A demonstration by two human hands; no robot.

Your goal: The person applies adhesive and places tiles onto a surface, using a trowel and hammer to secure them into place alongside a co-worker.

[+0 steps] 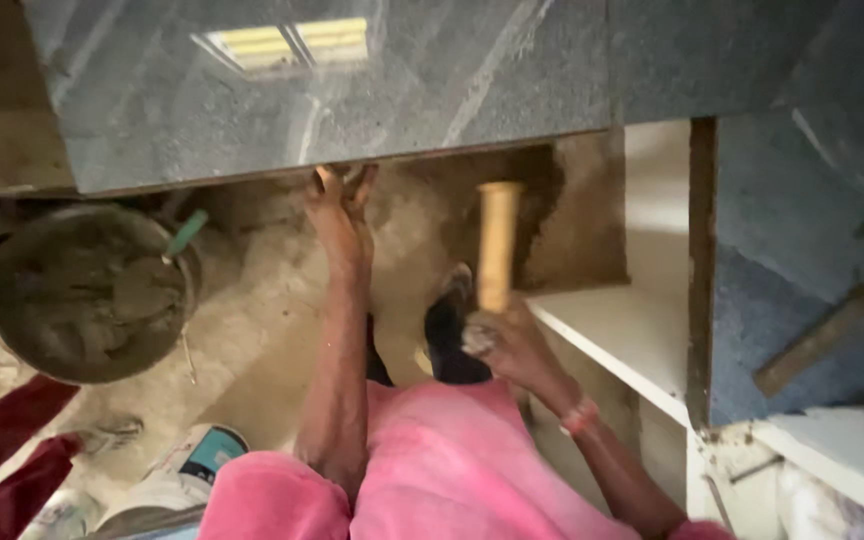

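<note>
The left hand [340, 205] reaches up and hooks its fingers [327, 182] under the front edge of the grey stone slab [332, 90], steadying it. Below that edge, the right hand [507, 345] is clenched round a wooden mallet [498, 245], head up. Best to keep taps light and near the slab's edge, with those supporting fingers clear. A mortar pan [87, 290] sits left of the slab's edge.
</note>
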